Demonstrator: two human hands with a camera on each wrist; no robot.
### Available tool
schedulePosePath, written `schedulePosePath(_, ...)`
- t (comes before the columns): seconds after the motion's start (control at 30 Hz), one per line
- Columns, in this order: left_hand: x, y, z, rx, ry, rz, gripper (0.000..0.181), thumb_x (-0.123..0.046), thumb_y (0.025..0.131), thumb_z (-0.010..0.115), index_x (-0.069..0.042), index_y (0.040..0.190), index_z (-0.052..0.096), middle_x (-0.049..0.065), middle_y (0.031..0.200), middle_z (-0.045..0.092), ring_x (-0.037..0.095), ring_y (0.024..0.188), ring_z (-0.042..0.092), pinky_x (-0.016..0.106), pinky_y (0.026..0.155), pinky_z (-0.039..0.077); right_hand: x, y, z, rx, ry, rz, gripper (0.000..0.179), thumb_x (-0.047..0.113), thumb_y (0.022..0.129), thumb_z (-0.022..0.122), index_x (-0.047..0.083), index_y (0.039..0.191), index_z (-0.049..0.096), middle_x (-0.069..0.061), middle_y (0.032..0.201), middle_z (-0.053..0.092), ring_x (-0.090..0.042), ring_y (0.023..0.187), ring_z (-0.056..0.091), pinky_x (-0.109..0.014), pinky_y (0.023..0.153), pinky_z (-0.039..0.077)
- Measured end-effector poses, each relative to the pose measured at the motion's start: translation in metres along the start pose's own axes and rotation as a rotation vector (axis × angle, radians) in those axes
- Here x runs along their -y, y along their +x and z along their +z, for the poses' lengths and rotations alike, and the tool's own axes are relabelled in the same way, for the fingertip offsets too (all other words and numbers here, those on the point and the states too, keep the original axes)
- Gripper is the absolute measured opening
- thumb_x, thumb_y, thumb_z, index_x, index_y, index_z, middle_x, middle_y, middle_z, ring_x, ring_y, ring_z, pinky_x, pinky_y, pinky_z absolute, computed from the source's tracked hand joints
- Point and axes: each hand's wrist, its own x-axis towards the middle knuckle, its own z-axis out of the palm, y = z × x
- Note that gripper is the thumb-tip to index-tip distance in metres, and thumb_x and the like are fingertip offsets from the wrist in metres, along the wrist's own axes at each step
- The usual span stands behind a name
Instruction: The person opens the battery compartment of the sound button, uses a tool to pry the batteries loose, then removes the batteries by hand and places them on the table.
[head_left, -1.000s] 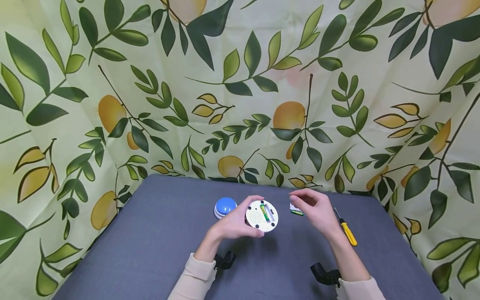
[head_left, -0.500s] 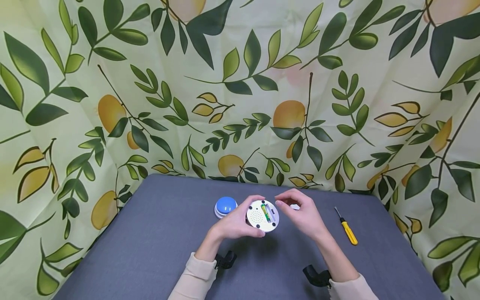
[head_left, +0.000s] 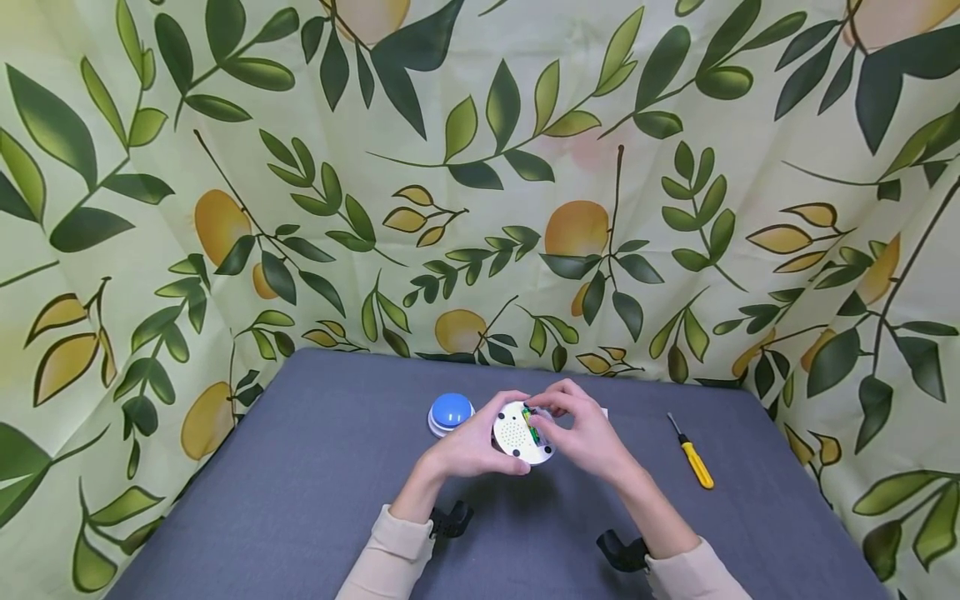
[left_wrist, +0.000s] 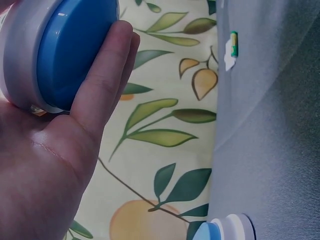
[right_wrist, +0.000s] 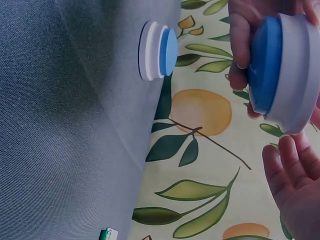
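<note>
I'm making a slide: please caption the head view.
Left hand holding a round white device, right hand at the green battery in it; blue-domed button and yellow screwdriver nearby.

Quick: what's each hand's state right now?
Left hand: holding the blue-and-white button device.
Right hand: at the device's underside; whether it grips anything cannot be told.
</note>
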Motion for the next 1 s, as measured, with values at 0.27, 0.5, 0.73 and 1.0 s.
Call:
schedulePosePath(0.27, 0.0, 0.0, 0.0, -0.001, 0.004, -0.024, 0.085, -0.019, 0.078, 0.084, -0.021, 0.148, 0.037, 0.003, 0.125, 0.055, 0.017, 0.103, 0.061, 0.031, 0.085, 0.053, 0.0, 0.0, 0.003, 0.037, -0.02, -0.004, 0.021, 0.012, 0.089, 0.078, 0.015, 0.109, 0.078, -0.006, 0.103, 0.058, -0.029, 0.096, 0.056, -0.033, 0.079, 0.047)
schedulePosePath(0.5, 0.001, -0.001, 0.0, -0.013, 0.01, -0.032, 0.085, -0.019, 0.078, 0.085, -0.021, 0.148, 0.037, 0.001, 0.125, 0.054, 0.019, 0.106, 0.058, 0.032, 0.086, 0.052, 0.001, -0.003, 0.001, -0.004, -0.017, 0.029, 0.019, 0.009, 0.09, 0.075, 0.017, 0.107, 0.076, 0.008, 0.099, 0.063, -0.015, 0.09, 0.058, -0.033, 0.081, 0.051)
schedulePosePath(0.73, 0.0, -0.001, -0.001, -0.024, 0.031, -0.037, 0.088, -0.02, 0.077, 0.085, -0.016, 0.15, 0.036, 0.0, 0.126, 0.054, 0.019, 0.109, 0.056, 0.033, 0.088, 0.05, 0.001, -0.009, -0.002, -0.061, 0.034, 0.073, 0.019, 0.007, 0.089, 0.077, 0.014, 0.106, 0.075, 0.006, 0.094, 0.067, -0.016, 0.084, 0.061, -0.031, 0.076, 0.052)
schedulePosePath(1.0, 0.0, -0.002, 0.0, -0.034, 0.051, -0.045, 0.09, -0.023, 0.076, 0.086, -0.015, 0.151, 0.037, -0.001, 0.126, 0.054, 0.018, 0.11, 0.054, 0.035, 0.09, 0.048, -0.004, -0.017, -0.007, -0.108, 0.119, 0.132, 0.013, 0.011, 0.09, 0.077, 0.012, 0.103, 0.076, 0.002, 0.097, 0.072, -0.017, 0.086, 0.063, -0.031, 0.076, 0.052)
